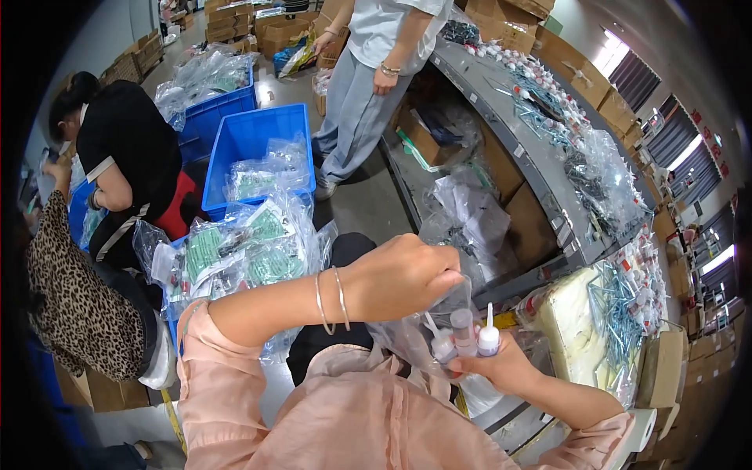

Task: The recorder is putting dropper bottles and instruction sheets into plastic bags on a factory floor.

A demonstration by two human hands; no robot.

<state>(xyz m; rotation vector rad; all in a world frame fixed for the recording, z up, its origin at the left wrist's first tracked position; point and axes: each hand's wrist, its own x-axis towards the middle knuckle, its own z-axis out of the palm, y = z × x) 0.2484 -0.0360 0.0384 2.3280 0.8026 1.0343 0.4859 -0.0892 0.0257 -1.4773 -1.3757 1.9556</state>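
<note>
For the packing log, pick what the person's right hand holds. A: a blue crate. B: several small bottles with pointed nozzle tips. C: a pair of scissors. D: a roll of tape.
B: the right hand grips a cluster of small bottles with white pointed nozzle tips standing upright, while the left hand pinches a clear plastic bag just above them.

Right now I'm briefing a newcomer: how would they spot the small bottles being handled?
Start at the long grey workbench on the right and come down to the right hand below its near end. It grips three small bottles upright against a clear plastic bag pinched by the left hand. Unlike the bagged heaps nearby, they stand bare with pointed nozzle tips.
</note>
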